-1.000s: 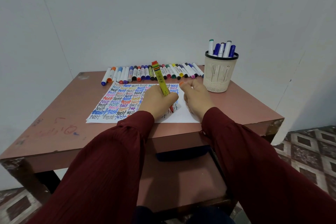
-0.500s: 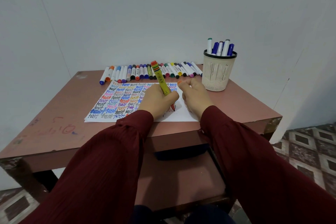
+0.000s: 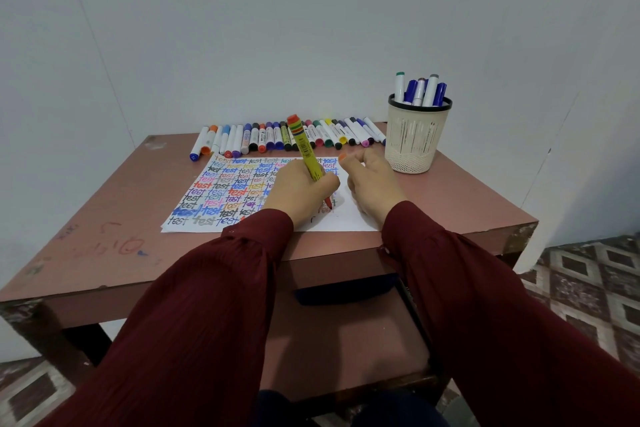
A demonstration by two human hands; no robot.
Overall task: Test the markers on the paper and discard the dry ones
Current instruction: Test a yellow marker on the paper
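Markers in a long row, capped white plastic barrels with mixed-colour caps [image 3: 273, 139], lie side by side beyond the left grip [image 3: 301, 194], along the far edge of the worn reddish-brown laminate tabletop [image 3: 104, 218]. They are probably laid flat so each can be picked in turn.

The white paper sheet [image 3: 346, 218] is flat and matte. Left of and under the left grip it is packed with "test" words in many colours, with bare paper only around and right of the nib. Judgement: the sheet is nearly full and the task is well along.

The left grip has its fingers curled round a yellow-green round-barrelled marker [image 3: 310, 159], pinched low near the nib in a writing hold. The barrel leans away from the person, its orange rainbow-banded end beyond and above the grip. The red nib is down on the paper at the grip's near right. It looks mid-word. The marks by the nib are too small to tell wet from dry.

The right grip [image 3: 372, 184], just right of the nib, rests on the paper and is likely steadying it. Its fingers are loosely curled, with a small orange bit at one fingertip. Cap or nail, cannot tell, so cannot tell whether it pinches anything.

Beyond and right of the right grip stands a cream perforated plastic cup with a black rim [image 3: 417, 149]. It holds several upright markers [image 3: 419, 90], a sorted batch. Good or dry, cannot tell.
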